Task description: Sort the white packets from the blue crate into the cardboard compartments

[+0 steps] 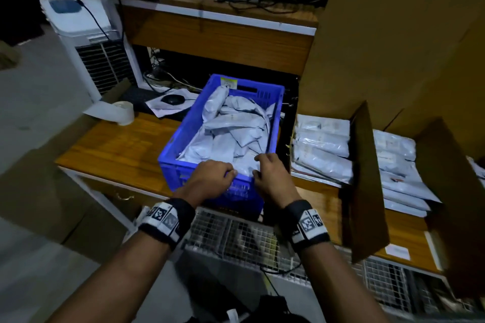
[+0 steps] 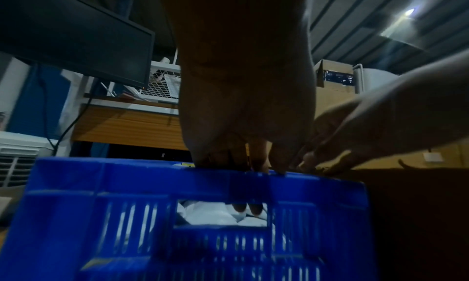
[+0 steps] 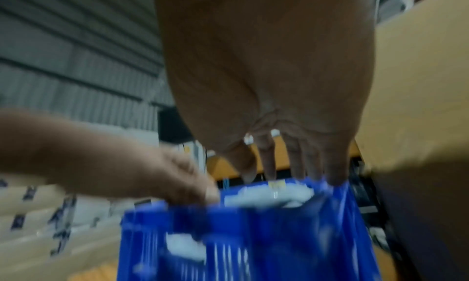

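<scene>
Blue crate [image 1: 183,136]: left hand [image 1: 210,178] fingers hooked over near rim, steadying; right hand [image 1: 270,178] fingers loosely spread above white packets [image 1: 231,126], holding nothing.

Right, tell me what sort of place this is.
Probably a parcel sorting or dispatch station in a warehouse office. A blue crate of white packets sits on a wooden desk, sorted packets fill cardboard compartments beside it, and a monitor stands behind.

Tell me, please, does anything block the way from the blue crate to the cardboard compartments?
Only the crate's own right wall and a black binder standing beside it; the white packets must be lifted over both to reach the nearest compartment.
</scene>
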`<state>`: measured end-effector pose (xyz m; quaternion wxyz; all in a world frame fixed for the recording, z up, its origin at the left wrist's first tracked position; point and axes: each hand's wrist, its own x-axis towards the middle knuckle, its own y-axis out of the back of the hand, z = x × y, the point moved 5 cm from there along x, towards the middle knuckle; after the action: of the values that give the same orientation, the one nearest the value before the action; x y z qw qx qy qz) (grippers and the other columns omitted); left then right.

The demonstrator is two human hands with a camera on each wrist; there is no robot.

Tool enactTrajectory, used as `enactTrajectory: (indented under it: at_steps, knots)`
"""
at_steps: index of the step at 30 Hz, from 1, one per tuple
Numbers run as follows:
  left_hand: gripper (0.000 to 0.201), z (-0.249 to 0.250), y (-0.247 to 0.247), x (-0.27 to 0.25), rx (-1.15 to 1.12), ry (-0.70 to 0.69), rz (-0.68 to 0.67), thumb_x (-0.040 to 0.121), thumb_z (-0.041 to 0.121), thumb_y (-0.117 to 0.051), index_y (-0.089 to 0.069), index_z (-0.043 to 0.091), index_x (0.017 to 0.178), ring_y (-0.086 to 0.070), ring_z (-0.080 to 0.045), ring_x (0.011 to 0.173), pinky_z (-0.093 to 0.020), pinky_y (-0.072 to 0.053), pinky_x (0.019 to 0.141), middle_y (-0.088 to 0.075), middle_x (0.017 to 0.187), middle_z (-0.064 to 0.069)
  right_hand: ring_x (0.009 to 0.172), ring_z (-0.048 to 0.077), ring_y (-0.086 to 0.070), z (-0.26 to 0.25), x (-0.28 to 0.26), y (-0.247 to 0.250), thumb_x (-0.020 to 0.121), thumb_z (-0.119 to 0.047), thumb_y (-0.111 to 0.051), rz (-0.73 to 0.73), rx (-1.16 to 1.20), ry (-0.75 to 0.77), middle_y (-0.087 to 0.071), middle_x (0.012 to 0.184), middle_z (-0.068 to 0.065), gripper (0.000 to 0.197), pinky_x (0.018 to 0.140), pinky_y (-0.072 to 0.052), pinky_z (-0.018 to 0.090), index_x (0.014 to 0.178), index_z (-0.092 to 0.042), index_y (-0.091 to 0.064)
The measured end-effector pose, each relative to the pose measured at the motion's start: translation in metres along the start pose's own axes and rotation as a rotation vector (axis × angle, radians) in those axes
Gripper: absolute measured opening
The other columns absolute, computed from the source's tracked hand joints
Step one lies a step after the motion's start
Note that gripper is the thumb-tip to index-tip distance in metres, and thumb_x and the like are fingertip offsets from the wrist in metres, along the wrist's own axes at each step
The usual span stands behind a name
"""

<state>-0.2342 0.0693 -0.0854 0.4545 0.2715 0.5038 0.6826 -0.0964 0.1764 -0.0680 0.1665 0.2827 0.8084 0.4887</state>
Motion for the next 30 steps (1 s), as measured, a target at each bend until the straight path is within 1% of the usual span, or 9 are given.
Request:
enactTrajectory:
  at_steps: [4,6,9,12,14,17,21,26,30]
  knots:
    - [0.031,-0.007,0.011,0.015,-0.033,-0.036,-0.161,0.106,0.042,-0.055,-0.074,0.021,0.095,-0.066,-0.031,0.097,-0.040,-0.048,0.077,-0.075,0.092,-0.006,0.132,0.046,-0.047,-0.002,0.017,-0.025,0.101,-0.017,-0.059,0.015,-0.105,-0.075,-0.042,0.149,0.025,0.044,0.103,-0.045,0.047,0.141,-0.002,-0.050]
    - [0.026,-0.010,0.017,0.023,-0.033,-0.063,-0.205,0.105,0.040,-0.058,-0.076,0.022,0.100,-0.066,-0.028,0.100,-0.038,-0.048,0.079,-0.076,0.097,-0.006,0.142,0.047,-0.039,-0.002,0.024,-0.033,0.102,-0.021,-0.059,0.039,-0.147,-0.112,-0.035,0.157,0.026,0.049,0.110,-0.043,0.051,0.145,-0.002,-0.048]
    - [0.022,-0.011,0.024,0.035,-0.011,-0.066,-0.272,0.104,0.037,-0.061,-0.078,0.024,0.109,-0.065,-0.025,0.107,-0.036,-0.049,0.087,-0.077,0.109,-0.005,0.159,0.039,-0.015,0.000,0.036,-0.041,0.107,-0.032,-0.051,0.049,-0.190,-0.175,-0.022,0.168,0.020,0.052,0.123,-0.027,0.057,0.153,-0.009,-0.041]
    - [0.022,-0.014,0.034,0.053,0.046,-0.064,-0.338,0.101,0.037,-0.065,-0.077,0.024,0.113,-0.065,-0.025,0.112,-0.036,-0.053,0.093,-0.076,0.116,-0.005,0.162,0.033,-0.004,0.003,0.050,-0.041,0.108,-0.037,-0.045,0.065,-0.170,-0.230,-0.014,0.173,0.016,0.055,0.127,-0.016,0.058,0.157,-0.015,-0.037]
    - [0.017,-0.022,0.043,0.069,0.088,-0.051,-0.316,0.097,0.036,-0.068,-0.077,0.026,0.109,-0.067,-0.025,0.112,-0.036,-0.054,0.093,-0.076,0.115,-0.004,0.163,0.032,0.000,0.005,0.057,-0.041,0.108,-0.038,-0.042,0.045,-0.172,-0.252,-0.009,0.175,0.015,0.059,0.128,-0.012,0.058,0.161,-0.015,-0.031]
    - [0.017,-0.035,0.061,0.100,0.156,-0.017,-0.175,0.091,0.036,-0.069,-0.071,0.031,0.107,-0.066,-0.029,0.110,-0.043,-0.058,0.086,-0.071,0.116,-0.002,0.163,0.033,0.004,0.009,0.066,-0.041,0.108,-0.035,-0.039,0.046,-0.197,-0.261,-0.003,0.176,0.016,0.062,0.129,-0.008,0.058,0.164,-0.014,-0.024]
    - [0.046,-0.046,0.071,0.137,0.255,0.015,0.014,0.087,0.024,-0.075,-0.054,0.018,0.128,-0.055,-0.037,0.122,-0.048,-0.051,0.080,-0.053,0.132,-0.011,0.163,0.035,0.005,0.013,0.072,-0.044,0.108,-0.031,-0.038,0.035,-0.265,-0.276,-0.001,0.176,0.017,0.064,0.130,-0.007,0.057,0.166,-0.012,-0.020]
    - [0.076,-0.063,0.059,0.162,0.331,0.054,-0.086,0.080,0.030,-0.085,-0.044,0.015,0.142,-0.053,-0.042,0.128,-0.054,-0.054,0.087,-0.050,0.140,-0.014,0.163,0.037,0.002,0.007,0.069,-0.041,0.104,-0.032,-0.042,0.045,-0.336,-0.280,-0.003,0.175,0.019,0.067,0.130,-0.011,0.056,0.164,-0.011,-0.020]
    - [0.038,-0.057,0.077,0.167,0.323,-0.043,-0.050,0.093,0.030,-0.071,-0.056,0.013,0.123,-0.064,-0.043,0.116,-0.054,-0.057,0.089,-0.065,0.129,-0.016,0.163,0.034,0.000,0.004,0.068,-0.040,0.102,-0.033,-0.051,0.064,-0.363,-0.287,-0.010,0.175,0.016,0.069,0.131,-0.013,0.055,0.161,-0.011,-0.024]
